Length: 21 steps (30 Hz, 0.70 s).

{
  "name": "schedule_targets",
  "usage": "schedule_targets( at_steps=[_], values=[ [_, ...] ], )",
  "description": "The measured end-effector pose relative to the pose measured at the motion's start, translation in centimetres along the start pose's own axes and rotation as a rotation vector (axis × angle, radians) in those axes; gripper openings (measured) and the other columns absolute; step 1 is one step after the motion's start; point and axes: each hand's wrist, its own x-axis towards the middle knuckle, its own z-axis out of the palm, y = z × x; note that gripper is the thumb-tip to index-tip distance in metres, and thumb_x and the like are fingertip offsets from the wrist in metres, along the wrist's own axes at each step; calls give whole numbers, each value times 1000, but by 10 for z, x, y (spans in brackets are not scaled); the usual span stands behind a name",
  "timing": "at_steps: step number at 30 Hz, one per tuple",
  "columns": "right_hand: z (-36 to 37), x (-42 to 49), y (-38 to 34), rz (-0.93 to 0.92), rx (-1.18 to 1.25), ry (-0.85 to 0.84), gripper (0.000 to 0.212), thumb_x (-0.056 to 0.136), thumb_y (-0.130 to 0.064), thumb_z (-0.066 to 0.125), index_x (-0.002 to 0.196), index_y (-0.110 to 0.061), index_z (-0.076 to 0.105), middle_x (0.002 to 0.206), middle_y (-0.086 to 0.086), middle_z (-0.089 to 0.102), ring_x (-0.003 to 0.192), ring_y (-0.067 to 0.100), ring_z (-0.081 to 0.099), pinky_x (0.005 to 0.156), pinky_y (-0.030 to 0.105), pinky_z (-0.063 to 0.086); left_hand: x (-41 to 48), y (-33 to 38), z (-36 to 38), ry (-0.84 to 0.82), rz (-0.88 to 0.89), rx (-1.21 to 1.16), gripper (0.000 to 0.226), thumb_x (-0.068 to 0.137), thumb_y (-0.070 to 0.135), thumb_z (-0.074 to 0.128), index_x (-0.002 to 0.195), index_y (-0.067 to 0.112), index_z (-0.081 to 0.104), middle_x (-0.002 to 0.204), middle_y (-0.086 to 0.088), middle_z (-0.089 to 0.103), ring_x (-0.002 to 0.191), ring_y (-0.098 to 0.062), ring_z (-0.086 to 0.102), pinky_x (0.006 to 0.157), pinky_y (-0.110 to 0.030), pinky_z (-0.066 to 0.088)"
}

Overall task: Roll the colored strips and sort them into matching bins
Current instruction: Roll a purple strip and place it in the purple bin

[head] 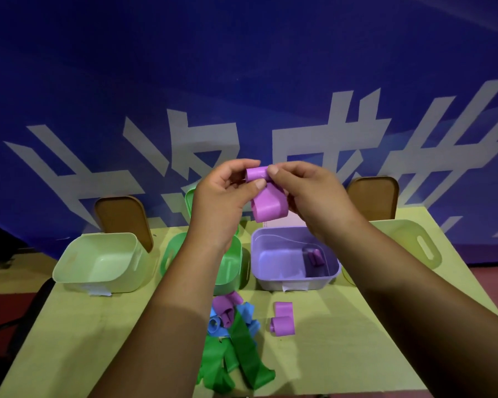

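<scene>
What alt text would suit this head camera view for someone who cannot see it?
A left hand and right hand hold a partly rolled purple strip near a purple bin; green, blue and purple strips lie on the table.

Yellow table, four bins, loose strips

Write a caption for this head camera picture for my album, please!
Left hand and right hand pinch a half-rolled purple strip above the purple bin; more strips lie on the table.
</scene>
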Motion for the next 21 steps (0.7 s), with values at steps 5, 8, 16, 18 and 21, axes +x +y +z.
schedule_targets(
  at_steps=[5,8,16,18,21],
  values=[
    [-1,-1,2,-10,-17,54,12,101,-32,74,112,-29,78,104,-5,80,100,18,77,94,49,64,-1,-3,3,-22,-77,-96,36,94,5,80,127,21,75,119,-6,79,115,-25,76,101,-50,63],
    [-2,-1,2,-30,-31,78,12,101,-27,74,111,-33,75,106,-6,79,102,16,76,96,46,64,-3,-1,5,-16,-154,-153,34,96,12,80,130,15,73,119,-9,80,113,-29,77,103,-53,62],
    [-4,-2,5,-82,-76,47,24,99,-19,77,115,-36,71,109,-5,77,104,14,75,97,43,63,0,3,11,52,-177,-90,21,93,29,85,112,24,79,112,-4,80,107,-29,78,95,-54,65],
    [-4,-2,6,-70,-75,41,25,97,-19,78,114,-36,72,110,-3,77,107,17,75,97,46,63,3,2,10,55,-162,-50,20,94,25,84,113,26,79,112,-3,80,107,-26,78,95,-51,65],
    [-6,-1,4,-31,-13,16,22,97,-28,78,118,-32,72,111,0,76,103,19,77,94,42,65,3,3,7,21,-155,-59,23,96,17,82,117,24,77,112,-4,81,106,-24,79,96,-46,65]
  ],
)
